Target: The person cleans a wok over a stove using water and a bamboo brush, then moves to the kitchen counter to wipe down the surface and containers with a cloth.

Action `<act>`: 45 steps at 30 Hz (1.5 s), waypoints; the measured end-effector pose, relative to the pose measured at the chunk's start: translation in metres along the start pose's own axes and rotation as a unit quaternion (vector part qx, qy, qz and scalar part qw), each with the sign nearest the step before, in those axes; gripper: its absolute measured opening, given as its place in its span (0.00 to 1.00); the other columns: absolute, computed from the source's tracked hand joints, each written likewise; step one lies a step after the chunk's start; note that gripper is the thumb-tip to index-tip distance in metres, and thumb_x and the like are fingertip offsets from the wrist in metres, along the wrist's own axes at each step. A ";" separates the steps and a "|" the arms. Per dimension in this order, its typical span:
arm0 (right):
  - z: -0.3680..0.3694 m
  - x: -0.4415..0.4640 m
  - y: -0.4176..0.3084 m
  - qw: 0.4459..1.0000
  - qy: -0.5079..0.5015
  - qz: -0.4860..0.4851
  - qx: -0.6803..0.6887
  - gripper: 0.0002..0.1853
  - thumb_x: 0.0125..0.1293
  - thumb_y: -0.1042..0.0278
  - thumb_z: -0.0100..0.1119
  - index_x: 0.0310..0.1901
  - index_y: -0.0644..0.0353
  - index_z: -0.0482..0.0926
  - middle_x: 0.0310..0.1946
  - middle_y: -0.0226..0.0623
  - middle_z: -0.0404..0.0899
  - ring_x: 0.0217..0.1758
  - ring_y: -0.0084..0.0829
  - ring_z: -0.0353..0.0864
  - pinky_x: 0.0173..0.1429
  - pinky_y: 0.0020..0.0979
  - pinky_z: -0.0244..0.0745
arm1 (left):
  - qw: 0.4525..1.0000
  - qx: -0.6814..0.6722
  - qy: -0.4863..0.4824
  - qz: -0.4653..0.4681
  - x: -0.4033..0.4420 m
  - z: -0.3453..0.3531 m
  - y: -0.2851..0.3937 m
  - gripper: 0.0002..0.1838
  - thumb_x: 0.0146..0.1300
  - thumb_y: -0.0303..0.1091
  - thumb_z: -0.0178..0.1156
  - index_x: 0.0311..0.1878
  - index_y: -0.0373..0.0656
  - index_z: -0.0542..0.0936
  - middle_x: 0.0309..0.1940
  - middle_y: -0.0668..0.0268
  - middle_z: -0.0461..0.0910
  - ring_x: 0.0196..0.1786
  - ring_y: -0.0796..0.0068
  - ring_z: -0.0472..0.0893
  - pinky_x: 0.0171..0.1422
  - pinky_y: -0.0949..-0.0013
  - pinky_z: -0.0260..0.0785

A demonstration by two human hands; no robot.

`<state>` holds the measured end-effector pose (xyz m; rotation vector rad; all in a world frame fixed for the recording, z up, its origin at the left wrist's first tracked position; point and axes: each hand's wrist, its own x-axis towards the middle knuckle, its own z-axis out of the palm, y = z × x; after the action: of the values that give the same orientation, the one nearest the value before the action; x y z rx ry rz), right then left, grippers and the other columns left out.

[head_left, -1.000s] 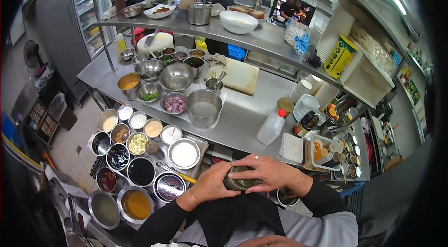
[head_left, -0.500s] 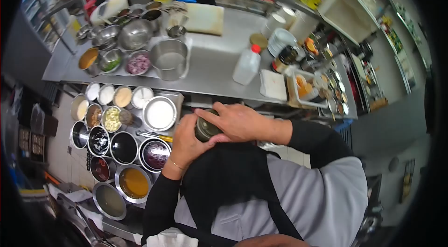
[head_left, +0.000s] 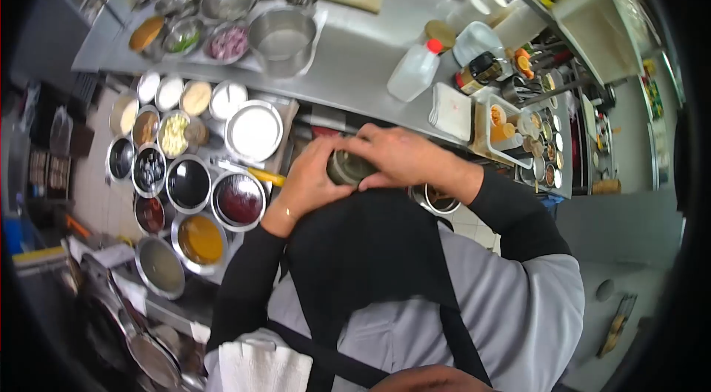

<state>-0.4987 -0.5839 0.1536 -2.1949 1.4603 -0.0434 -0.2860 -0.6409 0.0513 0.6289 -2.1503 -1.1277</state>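
Note:
Close to my chest, a dark green, round jar (head_left: pixel 346 168) is held between both hands; its contents cannot be made out. My left hand (head_left: pixel 314 176) wraps round the jar's left side, thumb at the lower edge. From the right, my right hand (head_left: pixel 400 158) closes over the other side, its fingers reaching the jar's top. Whether a lid is on it, I cannot tell. Left of my hands lie a yellow-handled tool (head_left: pixel 265 176) and a pot of dark red sauce (head_left: pixel 238 198).
Containers of sauces and seasonings, including a pot of white powder (head_left: pixel 253 131), stand on my left. The steel counter (head_left: pixel 348 59) ahead holds a large steel pot (head_left: pixel 282 44), a red-capped jug (head_left: pixel 415 70), a folded cloth (head_left: pixel 450 110) and a bin of bottles (head_left: pixel 505 125).
My view has shifted, so the counter sits higher in the picture. My hands still hold the jar, and they appear slightly further right and up.

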 end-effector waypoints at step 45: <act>0.307 -0.273 0.233 0.842 -0.097 0.486 0.213 0.40 0.69 0.37 0.67 0.73 0.56 0.71 0.52 0.54 0.88 0.58 0.55 0.86 0.63 0.48 0.80 | 0.931 0.209 0.026 -0.297 0.106 0.305 -0.520 0.19 0.72 0.44 0.59 0.55 0.41 0.85 0.52 0.56 0.85 0.54 0.53 0.82 0.62 0.54 0.74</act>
<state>-0.7236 -0.2972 -0.1466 -0.9101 2.0236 0.1773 -0.5132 -0.8141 -0.4899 1.5655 -2.2294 -0.9108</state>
